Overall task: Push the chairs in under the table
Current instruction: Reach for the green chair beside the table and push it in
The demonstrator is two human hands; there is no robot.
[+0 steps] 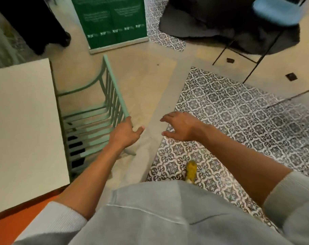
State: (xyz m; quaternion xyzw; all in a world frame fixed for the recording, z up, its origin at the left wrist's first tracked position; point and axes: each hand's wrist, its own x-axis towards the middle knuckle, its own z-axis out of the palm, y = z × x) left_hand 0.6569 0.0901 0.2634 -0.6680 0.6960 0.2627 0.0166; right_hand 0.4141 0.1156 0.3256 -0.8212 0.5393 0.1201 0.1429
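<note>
Head view shows the pale green slatted chair (pixel 99 121) with its seat partly under the white square table (pixel 23 131), just beyond and left of the left hand (pixel 125 133). It looks rigid and fairly light, likely to slide readily on smooth floor; the top back rail is the natural hold. That hand rests on the rail's near end, fingers loosely curled. The right hand (pixel 180 127) hovers spread and empty, well right of the chair.

Two chairs (pixel 104 110), one table (pixel 23 131)
</note>
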